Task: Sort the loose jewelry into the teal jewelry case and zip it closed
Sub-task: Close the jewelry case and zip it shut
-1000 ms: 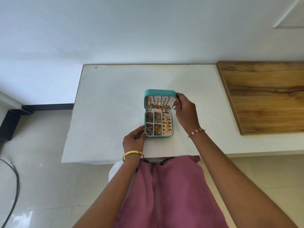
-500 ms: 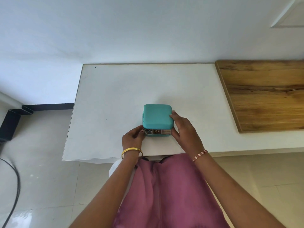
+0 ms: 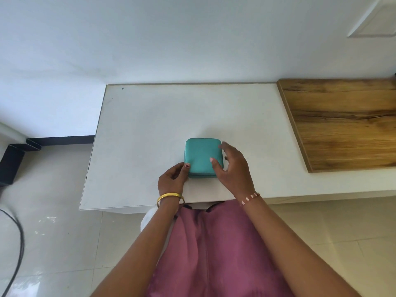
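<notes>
White wall is filling the background, and below it a white tabletop (image 3: 150, 129) is carrying the teal jewelry case (image 3: 202, 156), which is lying flat with its lid down, toward the near edge and about midway across the white surface. No jewelry is showing outside the case. Left of the case, the left hand (image 3: 171, 179) is sitting at its near left corner, fingers (image 3: 186, 166) curled against the side wall and the thumb tip touching the lid edge, so it is gripping that corner lightly. Right of the case, the right hand (image 3: 233, 170) is reaching over its right side; the fingers are loosely spread and only gently bent, the thumb is lying on the lid near the right edge, and the other fingertips are blurred beside the far right corner, so whether they are pinching a zip pull cannot be told. A gold bangle (image 3: 170, 197) is circling the left wrist and a beaded bracelet (image 3: 250, 197) the right. Further right of the case, a wooden board (image 3: 342, 123) is lying on the tabletop, well apart. Nearer than the case, a pink garment (image 3: 214, 254) is covering the person's lap above a tiled floor (image 3: 53, 232).
</notes>
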Tool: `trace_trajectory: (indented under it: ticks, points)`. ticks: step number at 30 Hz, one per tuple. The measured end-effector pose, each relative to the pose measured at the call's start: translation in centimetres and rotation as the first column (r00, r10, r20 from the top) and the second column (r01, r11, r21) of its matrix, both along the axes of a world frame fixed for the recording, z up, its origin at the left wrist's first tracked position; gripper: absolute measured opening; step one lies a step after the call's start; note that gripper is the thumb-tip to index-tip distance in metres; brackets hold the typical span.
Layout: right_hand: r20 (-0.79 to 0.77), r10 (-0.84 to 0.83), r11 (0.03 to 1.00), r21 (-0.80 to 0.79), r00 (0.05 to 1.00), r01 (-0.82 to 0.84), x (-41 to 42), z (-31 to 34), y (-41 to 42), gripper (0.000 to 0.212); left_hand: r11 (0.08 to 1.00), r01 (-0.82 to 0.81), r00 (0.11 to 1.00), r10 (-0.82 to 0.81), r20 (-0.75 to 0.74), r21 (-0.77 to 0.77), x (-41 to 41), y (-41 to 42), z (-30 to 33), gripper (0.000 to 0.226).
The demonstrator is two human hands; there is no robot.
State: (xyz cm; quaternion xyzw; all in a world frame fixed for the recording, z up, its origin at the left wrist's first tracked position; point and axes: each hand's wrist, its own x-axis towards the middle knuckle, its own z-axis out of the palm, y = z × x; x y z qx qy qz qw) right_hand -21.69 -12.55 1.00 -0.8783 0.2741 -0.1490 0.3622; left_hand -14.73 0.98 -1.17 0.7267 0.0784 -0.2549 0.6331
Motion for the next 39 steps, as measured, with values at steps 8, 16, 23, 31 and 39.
trace_trajectory:
  ticks: [8, 16, 23, 31, 39]
  points:
    - [-0.072, -0.025, 0.977, 0.209, 0.997, 0.040, 1.5, -0.7, 0.2, 0.064, 0.999, 0.019, 1.000, -0.019, 0.003, 0.031, 0.2, 0.1, 0.0, 0.011]
    - [-0.025, -0.054, 0.955, 0.292, 0.998, 0.059, 1.4, -0.7, -0.2, 0.064, 0.961, 0.163, 0.972, -0.195, 0.128, 0.224, 4.4, -2.2, -0.8, 0.038]
    - [-0.027, -0.051, 0.939, 0.340, 0.998, 0.057, 1.4, -0.6, -0.7, 0.066, 0.775, 0.495, 0.788, -0.591, 0.172, 0.394, 8.2, -5.0, 0.6, 0.064]
    - [-0.039, -0.061, 0.947, 0.313, 0.997, 0.070, 1.3, -0.6, -0.7, 0.067, 0.585, 0.468, 0.628, -0.748, 0.217, 0.663, 9.8, -4.1, 0.6, 0.029]
    - [-0.114, -0.051, 0.969, 0.236, 0.992, 0.077, 1.6, -0.4, -0.5, 0.068, 0.658, 0.317, 0.639, -0.681, 0.358, 0.683, 8.2, -3.0, 0.1, 0.025]
